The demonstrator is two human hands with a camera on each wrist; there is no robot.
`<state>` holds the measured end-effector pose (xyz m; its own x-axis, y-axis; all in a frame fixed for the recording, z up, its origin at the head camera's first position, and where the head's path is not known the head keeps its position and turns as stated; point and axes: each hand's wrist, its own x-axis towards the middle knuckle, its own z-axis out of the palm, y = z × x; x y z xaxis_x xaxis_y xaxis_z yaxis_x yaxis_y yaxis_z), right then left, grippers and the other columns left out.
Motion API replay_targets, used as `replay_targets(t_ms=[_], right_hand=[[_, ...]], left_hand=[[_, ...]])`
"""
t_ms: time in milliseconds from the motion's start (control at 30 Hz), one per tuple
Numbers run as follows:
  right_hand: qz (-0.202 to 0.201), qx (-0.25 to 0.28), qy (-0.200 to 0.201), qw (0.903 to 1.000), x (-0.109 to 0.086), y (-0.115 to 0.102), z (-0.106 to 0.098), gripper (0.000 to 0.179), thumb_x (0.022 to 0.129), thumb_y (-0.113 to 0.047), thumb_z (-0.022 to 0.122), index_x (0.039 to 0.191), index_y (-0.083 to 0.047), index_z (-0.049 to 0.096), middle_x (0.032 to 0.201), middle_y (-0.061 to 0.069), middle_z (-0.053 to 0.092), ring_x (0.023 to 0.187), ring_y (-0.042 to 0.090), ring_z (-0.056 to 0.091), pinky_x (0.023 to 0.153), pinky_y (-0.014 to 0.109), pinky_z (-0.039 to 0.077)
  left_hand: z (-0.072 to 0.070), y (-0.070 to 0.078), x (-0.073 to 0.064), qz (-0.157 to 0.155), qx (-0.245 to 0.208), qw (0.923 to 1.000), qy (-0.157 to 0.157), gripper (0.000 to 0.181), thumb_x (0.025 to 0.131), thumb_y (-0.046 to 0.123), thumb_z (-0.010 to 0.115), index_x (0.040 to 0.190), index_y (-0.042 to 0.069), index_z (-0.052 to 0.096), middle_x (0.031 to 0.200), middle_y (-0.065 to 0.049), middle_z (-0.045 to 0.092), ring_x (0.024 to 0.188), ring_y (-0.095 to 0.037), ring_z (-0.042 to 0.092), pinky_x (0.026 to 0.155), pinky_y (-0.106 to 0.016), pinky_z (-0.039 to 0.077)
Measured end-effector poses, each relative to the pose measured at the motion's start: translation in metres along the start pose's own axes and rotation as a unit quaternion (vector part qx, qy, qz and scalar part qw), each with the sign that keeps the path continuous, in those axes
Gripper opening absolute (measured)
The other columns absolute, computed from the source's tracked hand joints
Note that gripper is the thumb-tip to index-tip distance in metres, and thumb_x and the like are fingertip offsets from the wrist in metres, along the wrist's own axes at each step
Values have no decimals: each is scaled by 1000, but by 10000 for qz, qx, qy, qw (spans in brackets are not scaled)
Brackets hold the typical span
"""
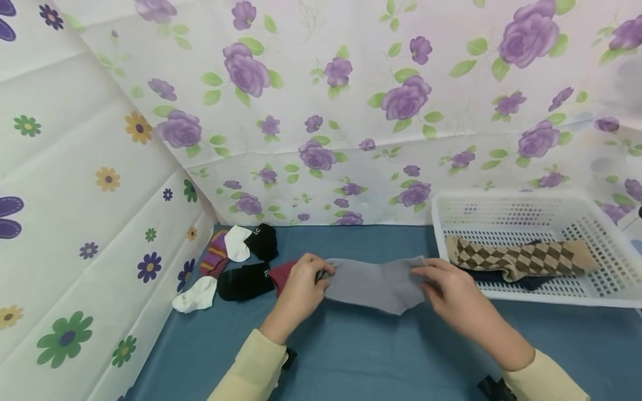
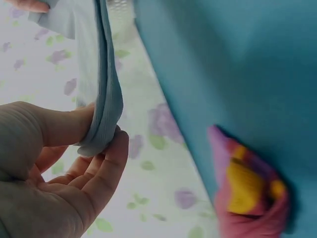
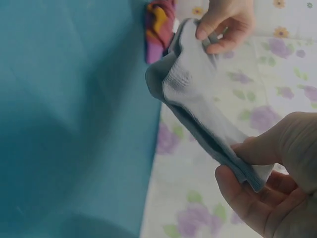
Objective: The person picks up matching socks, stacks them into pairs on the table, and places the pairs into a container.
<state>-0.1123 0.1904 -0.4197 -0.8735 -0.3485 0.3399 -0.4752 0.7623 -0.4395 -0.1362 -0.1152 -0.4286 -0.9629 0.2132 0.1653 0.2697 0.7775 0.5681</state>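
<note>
A pair of grey socks (image 1: pixel 373 284), one layered on the other, is stretched out above the blue table. My left hand (image 1: pixel 302 284) pinches one end between thumb and fingers. At the other end, my right hand (image 1: pixel 458 298) pinches the socks by the edge. Two layers show along the edge of the grey fabric (image 2: pixel 105 89) in the left wrist view. From the right wrist, the fabric (image 3: pixel 195 94) hangs with a fold in its middle. A dark red sock (image 1: pixel 281 274) lies behind my left hand, which covers part of it.
A white plastic basket (image 1: pixel 531 298) stands on the right, holding a brown-and-beige diamond-patterned sock (image 1: pixel 531 259) over dark fabric. At the left lie white socks (image 1: pixel 195 295), black socks (image 1: pixel 244 282) and a purple-orange striped sock (image 1: pixel 214 255). Flowered sheets (image 1: pixel 321 111) border the table.
</note>
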Motion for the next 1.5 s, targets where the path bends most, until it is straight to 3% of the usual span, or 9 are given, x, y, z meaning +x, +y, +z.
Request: replay_targets(t_ms=[100, 233, 467, 633, 700, 833, 967, 1167, 1500], right_hand=[[-78, -98, 161, 9998, 3, 6, -16, 32, 81, -3, 69, 111, -15, 68, 118, 8, 60, 85, 16, 64, 56, 23, 47], [-94, -281, 387, 9988, 5, 17, -36, 33, 79, -2, 71, 110, -13, 68, 119, 12, 60, 88, 21, 64, 54, 24, 46], [208, -763, 711, 9943, 3, 39, -71, 35, 79, -3, 72, 111, -15, 68, 114, 11, 62, 75, 16, 63, 52, 27, 45], [429, -1094, 831, 9896, -2, 56, -93, 36, 79, -2, 70, 113, -15, 67, 118, 17, 60, 63, 15, 58, 46, 24, 37], [561, -1263, 816, 9870, -3, 63, -100, 35, 80, -2, 69, 113, -14, 66, 117, 17, 60, 59, 14, 55, 45, 23, 34], [821, -1543, 590, 9828, -3, 80, -113, 35, 79, 0, 69, 113, -8, 66, 113, 22, 60, 65, 23, 58, 47, 30, 37], [1029, -1737, 349, 9788, -3, 96, -123, 34, 79, 5, 66, 112, -3, 65, 113, 27, 58, 57, 22, 52, 48, 32, 34], [1460, -1899, 131, 9708, 0, 117, -136, 30, 82, 5, 60, 112, -1, 64, 114, 30, 56, 47, 18, 38, 46, 32, 29], [1910, -2106, -352, 9581, 12, 157, -149, 28, 82, 7, 57, 109, 5, 64, 110, 34, 55, 53, 23, 44, 48, 35, 32]], left_hand=[[-2, 13, 7, 98, -122, 9999, -74, 15, 88, 8, 64, 96, 19, 69, 103, 3, 52, 86, -9, 54, 71, -22, 51], [-4, 31, 18, 334, -283, 9989, -185, 15, 89, 10, 63, 101, 18, 68, 106, 2, 51, 87, -9, 54, 70, -20, 51], [1, 67, 38, 897, -254, 9952, -308, 22, 90, 10, 62, 110, 15, 68, 109, 1, 51, 83, -6, 52, 68, -17, 48], [9, 91, 52, 1245, -175, 9910, -456, 25, 91, 11, 60, 115, 14, 65, 111, 1, 49, 81, -4, 49, 65, -15, 46], [14, 100, 57, 1350, -119, 9897, -467, 26, 91, 11, 60, 117, 15, 64, 114, 1, 49, 83, -4, 50, 65, -15, 46], [23, 119, 68, 1578, -4, 9864, -454, 29, 92, 10, 58, 120, 16, 63, 117, 0, 49, 87, -5, 52, 66, -12, 45], [35, 137, 78, 1773, 118, 9824, -579, 31, 93, 11, 57, 123, 15, 61, 116, 0, 48, 88, -3, 52, 65, -10, 43], [57, 158, 91, 1778, 216, 9803, -836, 33, 94, 14, 56, 127, 18, 58, 121, 1, 48, 94, -3, 52, 68, -9, 43], [98, 187, 123, 1432, 573, 9810, -1175, 34, 94, 19, 57, 128, 23, 57, 129, 6, 47, 114, -4, 48, 73, -8, 45]])
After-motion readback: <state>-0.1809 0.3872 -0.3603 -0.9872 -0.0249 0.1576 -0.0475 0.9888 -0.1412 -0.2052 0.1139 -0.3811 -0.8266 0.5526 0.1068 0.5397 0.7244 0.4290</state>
